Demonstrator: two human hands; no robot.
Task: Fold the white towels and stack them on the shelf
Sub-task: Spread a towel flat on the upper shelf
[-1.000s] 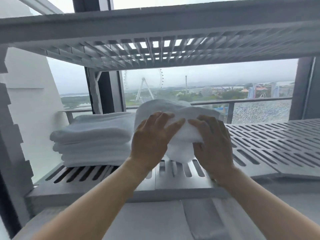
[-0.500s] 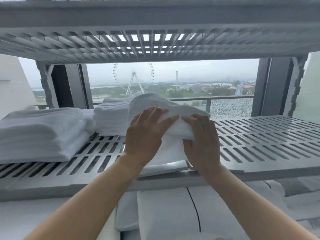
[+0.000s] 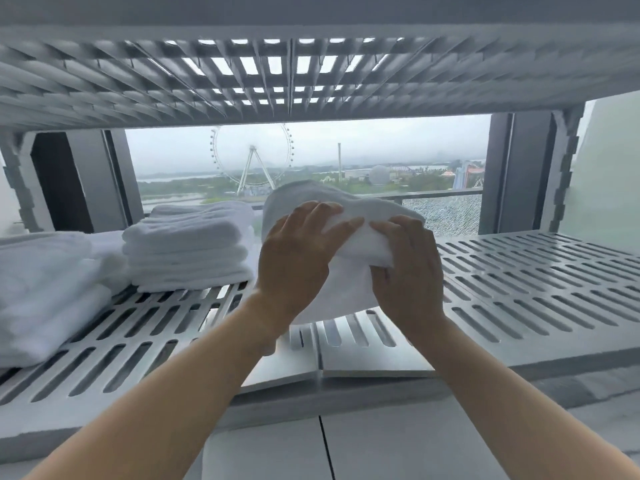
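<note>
1. The left hand point(image 3: 294, 268) and right hand point(image 3: 407, 282) gripped a white towel point(image 3: 311, 195) over the slatted shelf point(image 3: 519, 289).
2. A stack of folded towels point(image 3: 190, 251) sat on the shelf just left of it, with another pile point(image 3: 45, 289) farther left.
3. A Ferris wheel point(image 3: 251, 161) showed through the window point(image 3: 381, 147).

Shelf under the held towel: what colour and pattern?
Light grey shelf, perforated with rows of elongated slots; clearest in the head view.

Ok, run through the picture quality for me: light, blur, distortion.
Head view: daylight comes from the window behind, backlighting the grey slotted shelf and the folded white towel that the left hand and right hand hold; the near-left pile of white towels is washed out, folds barely readable; the upper slatted shelf smears towards its ends; wide-angle bowing curves the shelf edges.
</note>
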